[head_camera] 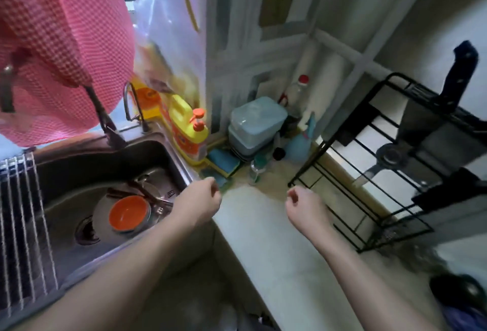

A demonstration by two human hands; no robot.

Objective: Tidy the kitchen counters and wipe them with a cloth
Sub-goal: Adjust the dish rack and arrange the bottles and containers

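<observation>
My left hand (201, 200) hovers over the sink's right rim, fingers curled in and holding nothing. My right hand (305, 208) hangs above the pale counter (263, 238), fingers also curled, nothing in it. A pink checked cloth (60, 48) hangs high at the upper left, above the tap. Blue and yellow sponges (222, 163) lie on the counter just beyond my left hand. In the corner stand a yellow pump bottle (188, 133), a pale blue lidded container (254, 125) and a small clear glass (256, 172).
The steel sink (79, 172) holds an orange bowl (129, 213) and utensils. A roll-up drying rack (21, 225) covers its left side. A black wire rack (369, 172) with knives stands on the right. A plastic bag (168, 40) hangs by the window.
</observation>
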